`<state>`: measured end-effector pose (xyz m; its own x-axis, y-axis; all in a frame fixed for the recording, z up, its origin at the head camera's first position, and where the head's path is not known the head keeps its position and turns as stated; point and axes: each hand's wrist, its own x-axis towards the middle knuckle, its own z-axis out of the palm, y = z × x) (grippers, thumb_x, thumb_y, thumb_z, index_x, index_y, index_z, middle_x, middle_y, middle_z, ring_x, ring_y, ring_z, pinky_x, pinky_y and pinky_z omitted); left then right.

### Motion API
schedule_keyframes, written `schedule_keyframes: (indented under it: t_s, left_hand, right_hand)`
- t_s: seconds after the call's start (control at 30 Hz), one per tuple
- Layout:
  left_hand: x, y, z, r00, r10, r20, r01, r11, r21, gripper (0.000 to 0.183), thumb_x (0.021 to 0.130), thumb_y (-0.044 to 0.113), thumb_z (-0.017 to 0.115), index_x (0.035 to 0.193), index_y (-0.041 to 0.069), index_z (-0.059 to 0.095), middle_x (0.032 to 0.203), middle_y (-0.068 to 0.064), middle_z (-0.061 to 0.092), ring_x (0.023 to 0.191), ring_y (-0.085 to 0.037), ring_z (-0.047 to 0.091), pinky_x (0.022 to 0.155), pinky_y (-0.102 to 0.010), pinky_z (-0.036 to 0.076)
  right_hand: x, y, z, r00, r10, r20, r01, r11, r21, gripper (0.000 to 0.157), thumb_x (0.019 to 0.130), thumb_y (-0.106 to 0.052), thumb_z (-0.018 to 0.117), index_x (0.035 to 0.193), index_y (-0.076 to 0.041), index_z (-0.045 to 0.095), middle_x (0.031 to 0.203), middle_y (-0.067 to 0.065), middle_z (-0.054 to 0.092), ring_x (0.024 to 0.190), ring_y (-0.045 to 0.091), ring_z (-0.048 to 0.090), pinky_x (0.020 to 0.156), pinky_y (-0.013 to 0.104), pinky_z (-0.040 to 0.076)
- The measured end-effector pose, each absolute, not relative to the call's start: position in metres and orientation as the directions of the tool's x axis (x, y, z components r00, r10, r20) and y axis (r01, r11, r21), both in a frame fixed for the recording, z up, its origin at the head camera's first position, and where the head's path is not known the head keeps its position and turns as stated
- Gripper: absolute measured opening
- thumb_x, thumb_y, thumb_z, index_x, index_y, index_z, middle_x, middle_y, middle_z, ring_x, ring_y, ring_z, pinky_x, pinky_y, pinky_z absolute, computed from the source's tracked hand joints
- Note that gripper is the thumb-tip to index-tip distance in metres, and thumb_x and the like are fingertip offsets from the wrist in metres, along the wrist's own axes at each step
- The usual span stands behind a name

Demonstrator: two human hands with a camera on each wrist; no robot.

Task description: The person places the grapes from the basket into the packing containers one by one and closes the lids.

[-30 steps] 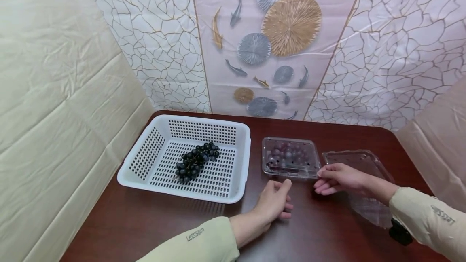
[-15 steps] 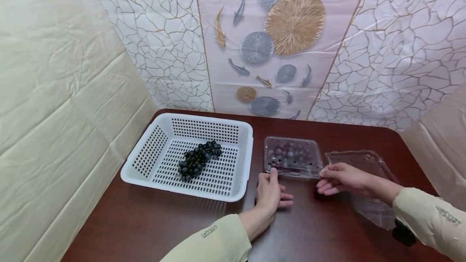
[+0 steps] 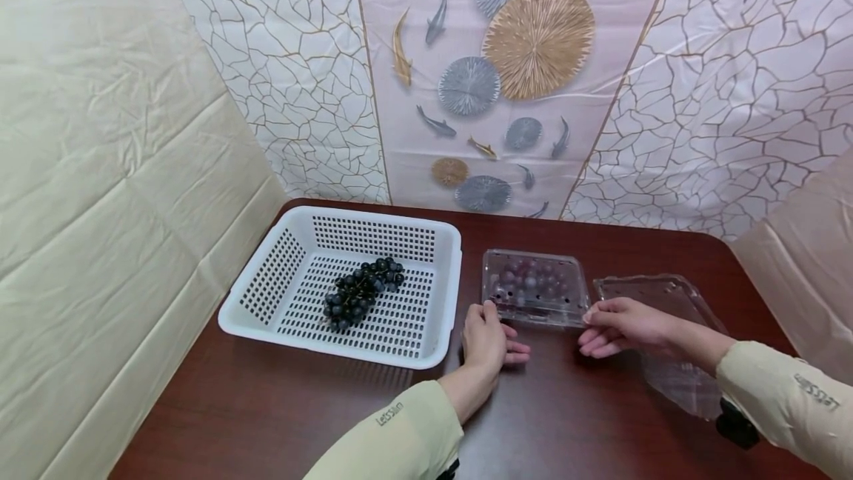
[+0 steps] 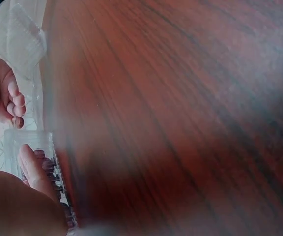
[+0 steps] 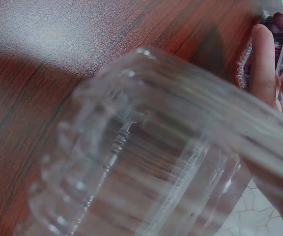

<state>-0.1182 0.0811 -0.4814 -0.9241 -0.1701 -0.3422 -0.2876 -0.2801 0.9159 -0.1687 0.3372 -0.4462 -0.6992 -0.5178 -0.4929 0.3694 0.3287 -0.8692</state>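
Note:
A closed clear plastic clamshell box (image 3: pixel 536 310) with reddish-purple grapes (image 3: pixel 532 278) inside lies on the table. My left hand (image 3: pixel 485 339) is at its front left corner, thumb and forefinger about that corner, the other fingers loosely spread. At the front right corner my right hand (image 3: pixel 620 326) pinches the edge between thumb and forefinger. In the right wrist view, a right finger (image 5: pixel 264 61) lies against the box. A second clear plastic container (image 5: pixel 146 123), with no fruit visible in it, fills the near part of that view and lies under my right forearm.
A white perforated basket (image 3: pixel 229 321) stands to the left, with a bunch of dark grapes (image 3: pixel 360 295) in it. The dark wooden table (image 3: pixel 300 421) has patterned cloth (image 3: pixel 306 95) behind it and cream cloth (image 3: pixel 133 228) on the left side.
My left hand has moved left and forward, from in front of the grape box to its front left corner. The right hand stays at the front right corner. The box remains in place.

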Motion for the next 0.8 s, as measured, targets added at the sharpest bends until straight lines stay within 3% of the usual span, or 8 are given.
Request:
schedule_keyframes:
  t_s: [0.27,0.43,0.6,0.8]
  left_hand:
    - [-0.121,0.084,-0.478,-0.921,-0.182,-0.344,-0.282,-0.295,0.913,0.024,0.117,0.019,0.037,0.104,0.006,0.053,0.083,-0.025,0.073,0.048,-0.027,0.070,0.047,-0.046,0.062]
    - [-0.120,0.082,-0.480,-0.915,-0.175,-0.363,-0.301,-0.301,0.905,0.027,0.117,0.026,0.039,0.102,0.008,0.053,0.086,-0.024,0.074,0.047,-0.022,0.068,0.047,-0.045,0.062]
    - [-0.113,0.078,-0.479,-0.915,-0.132,-0.381,-0.331,-0.296,0.896,0.035,0.116,0.036,0.040,0.112,0.005,0.055,0.091,-0.026,0.073,0.056,-0.030,0.073,0.051,-0.049,0.063]
    - [-0.092,0.083,-0.467,-0.919,-0.048,-0.392,-0.373,-0.217,0.902,0.034,0.113,0.040,0.049,0.115,0.007,0.056,0.093,-0.019,0.072,0.069,-0.037,0.076,0.053,-0.050,0.064]
  right_hand:
    - [-0.167,0.335,-0.444,-0.699,-0.514,-0.497,0.371,0.332,-0.867,0.025,0.116,-0.011,0.041,0.117,0.008,0.057,0.103,0.016,0.077,0.094,0.022,0.079,0.085,0.039,0.066]
    - [-0.168,0.333,-0.445,-0.701,-0.509,-0.500,0.377,0.331,-0.865,0.026,0.116,-0.012,0.041,0.118,0.009,0.056,0.103,0.016,0.077,0.094,0.022,0.079,0.086,0.039,0.066]
    - [-0.168,0.331,-0.444,-0.705,-0.509,-0.494,0.380,0.318,-0.869,0.026,0.116,-0.012,0.042,0.119,0.009,0.056,0.105,0.017,0.077,0.095,0.023,0.079,0.087,0.041,0.065]
    - [-0.169,0.327,-0.443,-0.705,-0.515,-0.488,0.376,0.313,-0.872,0.029,0.117,-0.015,0.042,0.122,0.010,0.056,0.109,0.018,0.077,0.098,0.024,0.079,0.089,0.042,0.065]
